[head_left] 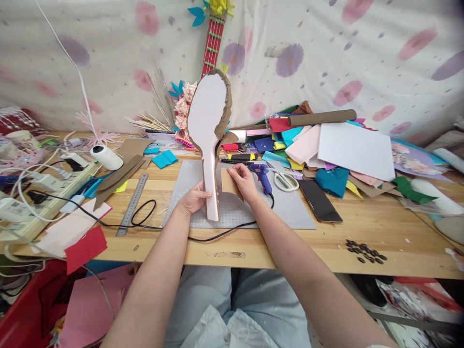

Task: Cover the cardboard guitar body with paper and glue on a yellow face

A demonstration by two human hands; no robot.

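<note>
Bright, diffuse light spread over tabletop (326, 251); source not seen. Pale curtain (315, 29) evenly lit, folds only faintly shaded. White face of paddle-shaped piece (208, 104) rendered nearly flat, without harsh glare. Shadows on cutting mat (290, 212) kept soft. Area below tabletop left dimmer. Centre fairly crisp; side margins stretched and softened by wide-angle distortion; top right corner darkened.

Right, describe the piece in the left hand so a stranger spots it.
Find the grey cutting mat on the wooden table. Over it, the left hand grips an upright paddle-shaped piece by its handle; its white face and brown, wrinkled rim set it apart from the plain brown sheet in the right hand.
</note>
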